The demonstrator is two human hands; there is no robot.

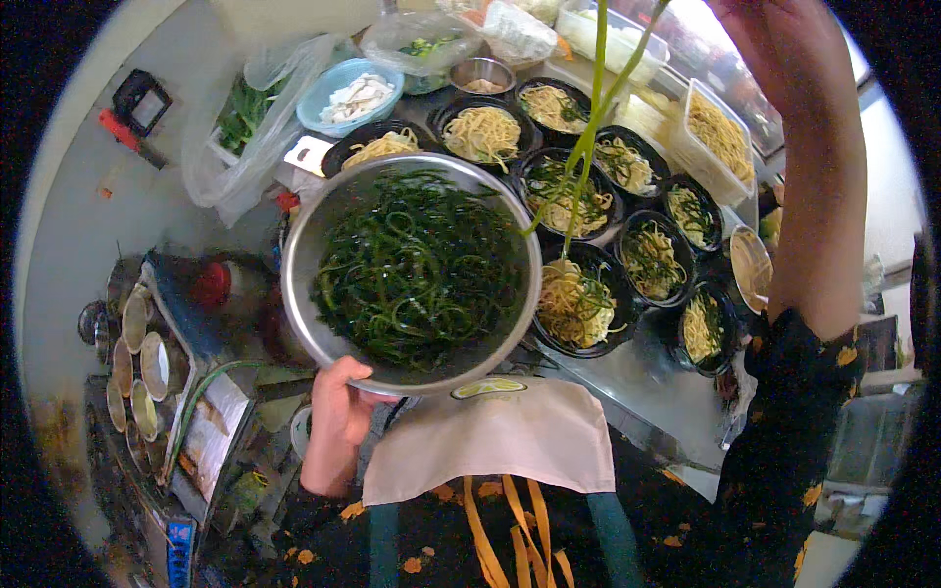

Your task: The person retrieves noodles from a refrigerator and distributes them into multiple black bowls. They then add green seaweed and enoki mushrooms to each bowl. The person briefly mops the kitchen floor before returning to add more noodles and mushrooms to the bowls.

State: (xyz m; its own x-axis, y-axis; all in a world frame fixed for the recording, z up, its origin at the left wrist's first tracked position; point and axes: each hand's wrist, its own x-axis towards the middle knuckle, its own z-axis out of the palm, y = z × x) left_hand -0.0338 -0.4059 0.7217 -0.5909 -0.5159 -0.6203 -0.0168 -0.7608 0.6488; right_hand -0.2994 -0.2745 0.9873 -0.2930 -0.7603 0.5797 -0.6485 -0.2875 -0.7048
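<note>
My left hand (pixel 342 419) grips the near rim of a large steel bowl (pixel 289 294), thumb over the edge. Thin dark-green vegetable strips (pixel 419 272) lie inside it. At the top right my right hand (pixel 768 40) is raised, its fingers cut off by the picture's edge. Long green strands (pixel 588 140) hang in the air beside that hand, down over the black bowls. Beneath their lower ends is a black bowl (pixel 621 338) of noodles topped with green strips. More such bowls stand beyond, including one with noodles (pixel 481 134) that shows hardly any green.
A tub of noodles (pixel 720 140) stands at the right on the steel counter (pixel 654 382). Farther back are a blue basin (pixel 309 110) of white slices, a small steel bowl (pixel 481 66) and a plastic bag (pixel 213 169) around greens. Several round containers (pixel 154 367) sit at the left.
</note>
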